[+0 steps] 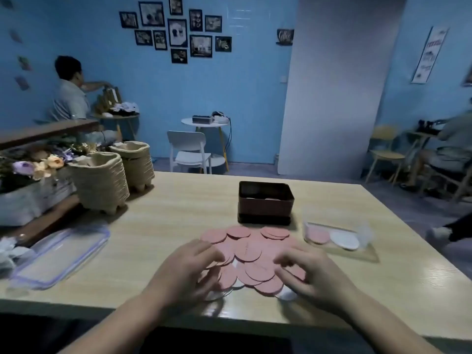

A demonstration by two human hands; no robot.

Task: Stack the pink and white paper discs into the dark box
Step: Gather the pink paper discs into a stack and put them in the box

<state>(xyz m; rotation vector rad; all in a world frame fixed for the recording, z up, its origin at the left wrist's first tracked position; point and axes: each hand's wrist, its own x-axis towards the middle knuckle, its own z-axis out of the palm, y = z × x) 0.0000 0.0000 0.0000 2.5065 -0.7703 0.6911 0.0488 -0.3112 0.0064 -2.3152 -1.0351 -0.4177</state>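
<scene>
A loose pile of pink paper discs point(251, 254) lies spread on the wooden table point(158, 226), with a few white discs point(286, 295) peeking out at its near edge. The dark box point(265, 204) stands open just behind the pile, with pale discs showing inside. My left hand point(186, 269) curls over the pile's left side, and pink discs show between its fingers and thumb. My right hand point(309, 274) curls over the right side the same way, its fingertips blurred.
A clear tray point(339, 238) with one pink and one white disc lies to the right of the box. A clear plastic lid point(61, 254) lies at the left. Two woven baskets point(99, 180) and paper flowers stand at the far left. People sit in the background.
</scene>
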